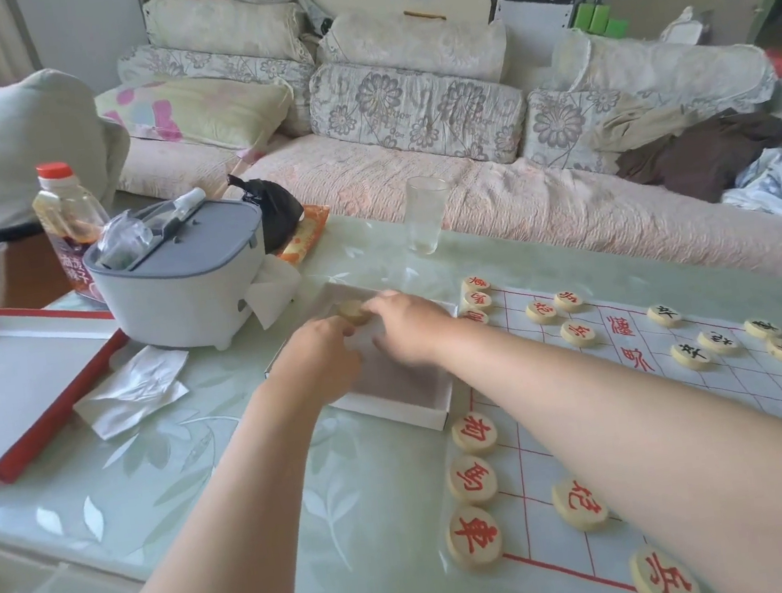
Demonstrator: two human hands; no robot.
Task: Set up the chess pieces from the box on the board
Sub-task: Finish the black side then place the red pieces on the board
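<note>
Centre frame, L hand [323, 360] curls into the white box [393, 410], grip can't tell; R hand [408, 328] pinches a wooden piece [353, 311] at box's far edge. Disc prob light, hard, smooth, so take it by the rim w/ thumb & finger; board [744, 382] lies right

The left hand [323, 359] and right hand [407, 326] cover most of the box's [393, 407] inside. The pale piece [353, 311] at their fingertips is blurred, its face unreadable, and which hand grips it is unclear. The right forearm [640, 413] hides the middle of the board [743, 376], and the picture's edge cuts off the board's near right corner.
</note>
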